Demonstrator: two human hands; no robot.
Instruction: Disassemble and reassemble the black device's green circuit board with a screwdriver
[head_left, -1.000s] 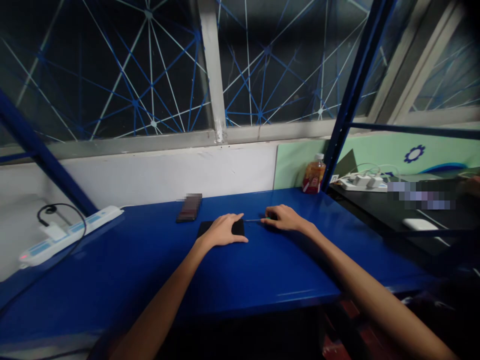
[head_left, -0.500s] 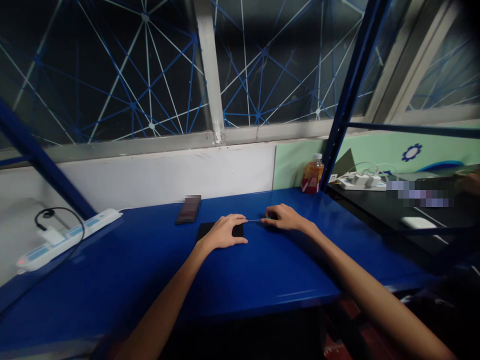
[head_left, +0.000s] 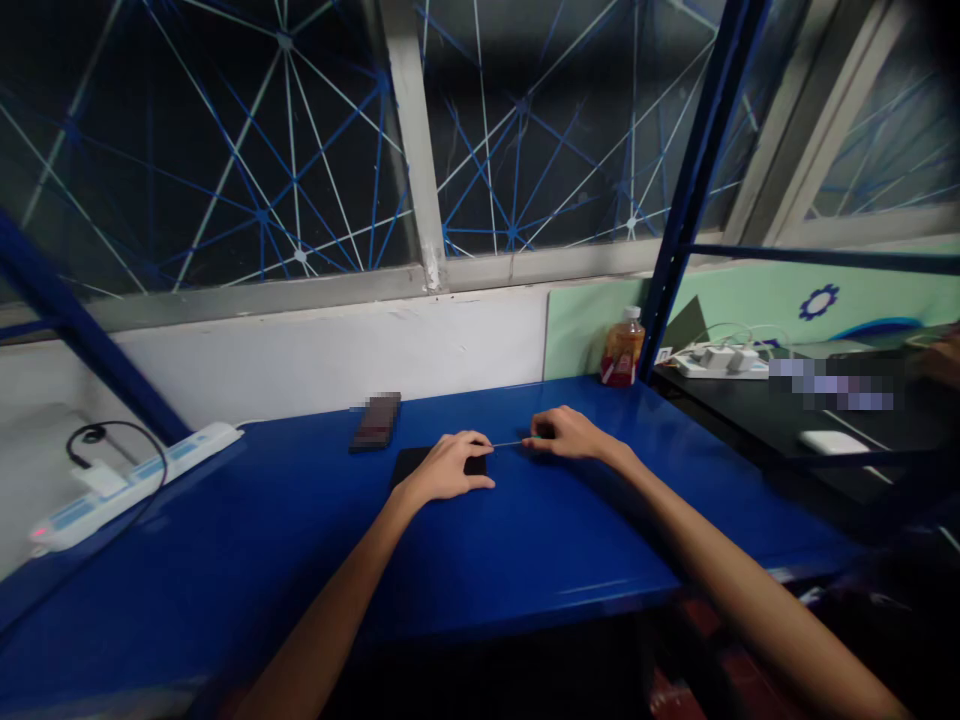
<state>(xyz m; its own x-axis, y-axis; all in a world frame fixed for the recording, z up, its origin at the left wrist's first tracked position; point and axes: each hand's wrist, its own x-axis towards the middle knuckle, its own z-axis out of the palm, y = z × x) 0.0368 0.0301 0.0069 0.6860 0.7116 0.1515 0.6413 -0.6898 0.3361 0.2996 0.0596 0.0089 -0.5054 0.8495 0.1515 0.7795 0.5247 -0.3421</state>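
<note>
My left hand [head_left: 448, 467] lies over a flat black rectangular object [head_left: 409, 461] on the blue table, covering much of it. Its fingers are stretched out and its thumb stands apart on the near side. To the right, my right hand [head_left: 566, 434] is closed round the handle of what looks like a slim screwdriver [head_left: 507, 443]. The thin metal shaft points left, and its end is close to my left fingertips; whether they touch, I cannot tell. A bit of green shows at the handle, mostly hidden by the fingers.
A dark phone-like slab [head_left: 376, 422] lies behind the black object. On the left is a white power strip [head_left: 142, 487] with a plug and black cable. A drink bottle [head_left: 623, 348] stands at the back right, by a blue post [head_left: 670, 260]. Farther right, a black desk [head_left: 757, 400] holds chargers.
The view has shifted very slightly. Both hands keep practically the same places, with the screwdriver between them.
</note>
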